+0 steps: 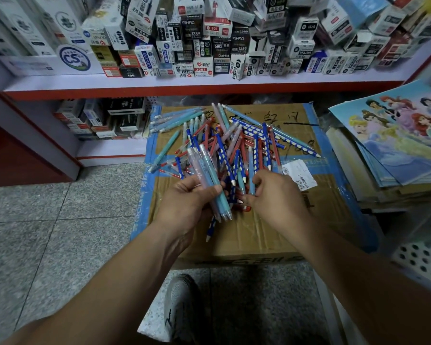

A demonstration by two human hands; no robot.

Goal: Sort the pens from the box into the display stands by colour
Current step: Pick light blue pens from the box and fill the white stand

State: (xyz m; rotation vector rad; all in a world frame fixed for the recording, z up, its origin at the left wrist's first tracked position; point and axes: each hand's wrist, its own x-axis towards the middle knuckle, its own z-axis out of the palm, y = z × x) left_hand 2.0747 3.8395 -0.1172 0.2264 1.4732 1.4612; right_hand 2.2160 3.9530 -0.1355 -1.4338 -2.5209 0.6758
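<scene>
Pens: loose heap on top of the cardboard box, from far edge to middle; reds, spotted dark blues, pastels.
Left hand: curled round a pastel bunch, pink and pale blue, above the box's near-left part.
Right hand: fingertips pinch a pale blue pen at the heap's near edge.
Handling: light, stiff, smooth barrels, likely to roll and slip; best taken mid-barrel.
Box: taped closed, contents unseen.
Shelf: small cartons stacked, closed.
Stands: none in view.

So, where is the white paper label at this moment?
In the head view, the white paper label lies on top of the cardboard box, to the right of the pen pile and just beyond the right hand.
</scene>
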